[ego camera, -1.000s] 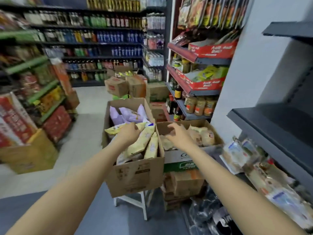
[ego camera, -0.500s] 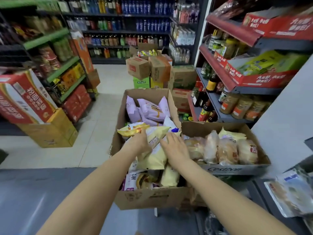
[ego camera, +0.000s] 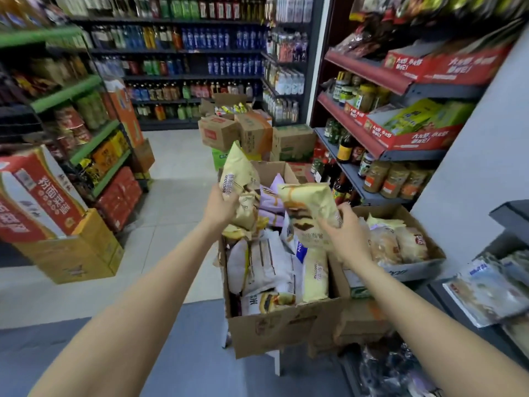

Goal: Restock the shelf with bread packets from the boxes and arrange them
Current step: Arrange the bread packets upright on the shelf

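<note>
Both hands are raised over an open cardboard box (ego camera: 283, 325) packed with bread packets in yellow, white and purple wrappers. My left hand (ego camera: 219, 206) grips a pale yellow bread packet (ego camera: 237, 173) that stands upright above the box. My right hand (ego camera: 347, 234) grips a second yellow packet (ego camera: 307, 209), tilted, over the box's right side. A second box (ego camera: 412, 269) to the right holds clear-wrapped buns. The dark shelf (ego camera: 472, 310) at the lower right carries a few flat packets (ego camera: 486, 296).
Stacked cartons (ego camera: 246, 133) stand in the aisle behind the boxes. Sauce and jar shelves (ego camera: 380, 150) run along the right, snack shelves and yellow cartons (ego camera: 71, 253) along the left. Drink shelves fill the back wall. Tiled floor lies open to the left.
Both hands reached into the left box, each took hold of a yellow bread packet, and lifted the packets up out of the box.
</note>
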Demonstrator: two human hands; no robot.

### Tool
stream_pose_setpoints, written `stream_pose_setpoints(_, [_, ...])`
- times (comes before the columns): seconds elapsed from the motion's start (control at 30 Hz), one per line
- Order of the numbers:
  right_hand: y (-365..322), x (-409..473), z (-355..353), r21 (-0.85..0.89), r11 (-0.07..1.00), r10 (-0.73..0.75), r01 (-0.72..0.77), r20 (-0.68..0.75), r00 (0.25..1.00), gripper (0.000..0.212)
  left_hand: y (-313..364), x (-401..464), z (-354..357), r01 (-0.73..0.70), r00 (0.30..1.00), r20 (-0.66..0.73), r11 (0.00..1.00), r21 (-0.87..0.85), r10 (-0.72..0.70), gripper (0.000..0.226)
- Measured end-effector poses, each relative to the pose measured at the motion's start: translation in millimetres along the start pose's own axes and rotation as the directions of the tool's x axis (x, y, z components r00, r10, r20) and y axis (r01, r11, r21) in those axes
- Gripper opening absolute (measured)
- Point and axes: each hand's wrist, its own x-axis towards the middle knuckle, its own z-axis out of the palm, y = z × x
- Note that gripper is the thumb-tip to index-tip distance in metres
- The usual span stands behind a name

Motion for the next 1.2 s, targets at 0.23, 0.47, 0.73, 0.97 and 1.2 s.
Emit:
stream_pose_setpoints(0.23, [-45.6, -51.7, -64.1, 0.702, 0.588, 0.431, -0.401, 0.146, 0.89, 0.04, 67.0, -71.6, 25.4, 0.189, 0.889, 0.451, 0.961, -0.204, -0.079, 0.007])
stream_pose_setpoints(0.47, [-45.4, -147.6, -174.6, 0.834, 0.485, 0.465, -0.262, 0.007, 0.885, 0.036, 134.5, -168.2, 100.5, 0.218, 0.553, 0.832, 0.955, -0.203, 0.051, 0.051])
stream_pose_setpoints(0.73, [-28.3, -313.2, -344.8, 0.678, 0.713, 0.539, -0.179, -0.367, 0.758, 0.031, 202.3, -347.3, 215.3, -0.1, 0.546, 0.808, 0.975, -0.2, 0.222, 0.044])
stream_pose_setpoints(0.97, [10.8, -491.6, -499.5, 0.652, 0.746, 0.625, -0.135, -0.617, 0.478, 0.037, 243.7, -562.4, 297.3, 0.05, 0.385, 0.881, 0.947, -0.316, 0.274, 0.059])
stream_pose_setpoints(1.2, [45.4, -644.0, -610.0, 0.704, 0.682, 0.666, -0.2, -0.484, 0.567, 0.04, 267.5, -758.8, 341.1, -0.063, 0.33, 0.875, 0.934, -0.353, 0.353, 0.048])
